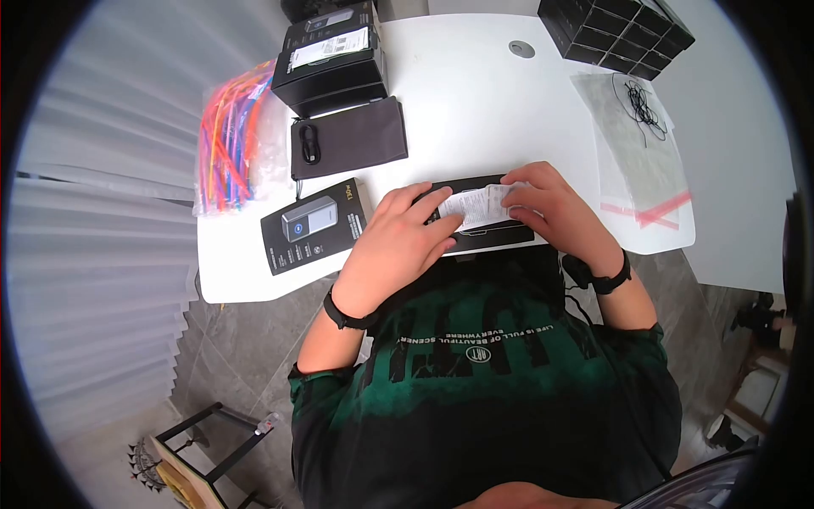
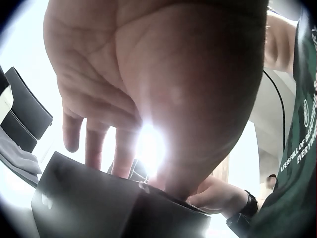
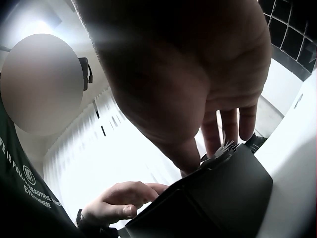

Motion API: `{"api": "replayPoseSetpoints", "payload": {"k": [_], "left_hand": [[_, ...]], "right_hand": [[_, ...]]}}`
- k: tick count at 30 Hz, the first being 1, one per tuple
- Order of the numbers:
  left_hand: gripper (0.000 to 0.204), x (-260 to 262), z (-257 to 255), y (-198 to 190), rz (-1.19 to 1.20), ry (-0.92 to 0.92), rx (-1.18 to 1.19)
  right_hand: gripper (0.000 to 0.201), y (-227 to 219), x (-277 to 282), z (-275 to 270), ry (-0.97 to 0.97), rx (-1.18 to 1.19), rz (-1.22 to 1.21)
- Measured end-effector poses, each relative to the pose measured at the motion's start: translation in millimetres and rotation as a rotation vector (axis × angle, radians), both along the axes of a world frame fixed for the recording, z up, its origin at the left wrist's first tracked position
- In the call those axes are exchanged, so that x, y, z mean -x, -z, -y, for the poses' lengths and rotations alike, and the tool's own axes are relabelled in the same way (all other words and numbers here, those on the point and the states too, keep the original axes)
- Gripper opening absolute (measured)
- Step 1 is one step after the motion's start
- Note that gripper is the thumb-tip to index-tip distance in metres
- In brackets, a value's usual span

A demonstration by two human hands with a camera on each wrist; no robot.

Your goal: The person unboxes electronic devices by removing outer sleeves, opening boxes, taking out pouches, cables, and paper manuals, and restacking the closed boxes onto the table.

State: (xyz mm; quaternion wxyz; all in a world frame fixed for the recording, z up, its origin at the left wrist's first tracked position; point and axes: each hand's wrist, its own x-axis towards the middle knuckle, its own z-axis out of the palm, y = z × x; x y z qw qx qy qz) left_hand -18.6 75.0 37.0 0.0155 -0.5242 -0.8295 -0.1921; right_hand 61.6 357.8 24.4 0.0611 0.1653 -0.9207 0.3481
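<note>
A long black box [image 1: 496,239] lies at the table's near edge, with a white printed paper [image 1: 475,206] over its middle. My left hand [image 1: 398,242] rests fingertips on the paper's left end; in the left wrist view the left hand [image 2: 163,84] has its fingers straight down behind the box wall [image 2: 89,198]. At the paper's right end, my right hand [image 1: 555,212] touches it with fingers bent slightly. The right wrist view shows the right hand [image 3: 198,74] reaching down at the box [image 3: 223,198], its fingertips partly hidden by crumpled paper edges [image 3: 223,152].
Left of the hands lies a printed black box [image 1: 312,225]. Behind it are a dark pouch [image 1: 360,140] with a coiled cable [image 1: 309,144], stacked boxes [image 1: 331,81] and a bag of colourful strips [image 1: 233,140]. Clear bags [image 1: 627,153] and black boxes [image 1: 615,34] stand right.
</note>
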Motion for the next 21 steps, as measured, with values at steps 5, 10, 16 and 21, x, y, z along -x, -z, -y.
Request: {"api": "replayPoseSetpoints", "payload": {"k": [5, 10, 16, 21], "left_hand": [[0.033, 2.8, -1.8, 3.0, -0.007, -0.010, -0.037], [0.037, 3.5, -0.2, 0.4, 0.004, -0.004, -0.029], [0.033, 2.9, 2.7, -3.5, 0.030, 0.015, -0.032], [0.036, 4.5, 5.4, -3.8, 0.054, 0.036, -0.014]], "right_hand": [[0.027, -4.9, -5.1, 4.9, -0.031, -0.042, -0.025], [0.028, -2.9, -6.2, 4.7, -0.059, -0.002, 0.004], [0.027, -5.4, -4.6, 3.1, -0.076, -0.024, -0.013], [0.026, -2.7, -5.2, 2.2, -0.074, -0.008, 0.019]]}}
